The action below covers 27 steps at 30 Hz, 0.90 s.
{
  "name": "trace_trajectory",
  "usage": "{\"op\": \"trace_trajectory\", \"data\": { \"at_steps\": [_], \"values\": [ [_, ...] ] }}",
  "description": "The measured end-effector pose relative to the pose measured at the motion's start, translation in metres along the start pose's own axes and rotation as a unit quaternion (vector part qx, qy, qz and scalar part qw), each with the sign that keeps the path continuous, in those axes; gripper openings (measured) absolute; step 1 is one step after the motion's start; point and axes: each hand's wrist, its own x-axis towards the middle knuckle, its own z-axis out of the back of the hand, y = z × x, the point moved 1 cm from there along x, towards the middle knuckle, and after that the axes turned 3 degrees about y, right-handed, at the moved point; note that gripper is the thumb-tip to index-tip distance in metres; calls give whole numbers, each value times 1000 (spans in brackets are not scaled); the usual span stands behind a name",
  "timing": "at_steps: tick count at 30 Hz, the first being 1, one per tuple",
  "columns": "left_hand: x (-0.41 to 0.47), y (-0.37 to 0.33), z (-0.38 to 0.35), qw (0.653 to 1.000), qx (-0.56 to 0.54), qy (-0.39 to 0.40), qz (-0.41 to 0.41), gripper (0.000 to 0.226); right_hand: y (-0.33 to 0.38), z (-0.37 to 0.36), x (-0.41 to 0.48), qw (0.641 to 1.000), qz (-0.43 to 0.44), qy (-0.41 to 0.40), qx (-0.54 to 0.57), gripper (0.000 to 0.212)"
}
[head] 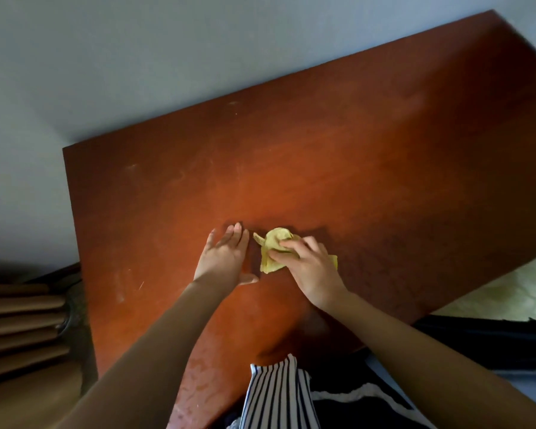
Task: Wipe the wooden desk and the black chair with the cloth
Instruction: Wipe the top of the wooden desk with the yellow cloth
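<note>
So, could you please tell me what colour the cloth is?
Pale yellow; the cloth shows best in the head view, bunched under the right hand.

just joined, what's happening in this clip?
A person is wiping a wooden desk. The right hand presses a bunched yellow cloth onto the desktop near the middle. The left hand lies flat and open on the wood beside it, not touching the cloth. Pale smudges show toward the far-left part of the desk.
</note>
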Motion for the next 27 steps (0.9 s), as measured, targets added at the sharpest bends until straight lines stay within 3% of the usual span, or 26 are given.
{"op": "trace_trajectory", "data": {
  "at_steps": [4, 9, 14, 27],
  "values": [
    [-2, 2, 0, 1000, 14, 9, -8, 105, -28, 13, -21, 994, 105, 19, -30, 37],
    [-4, 9, 2, 999, 36, 18, -25, 104, -70, 30, -2, 981, 170, 41, -81, 30],
    [-2, 10, 3, 999, 36, 12, -28, 103, -108, 43, 52, 988, 130, 23, -86, 43],
    [0, -2, -4, 998, -63, 7, 3, 100, -111, 8, 221, 998, -55, 32, -12, 30]
  ]
}}
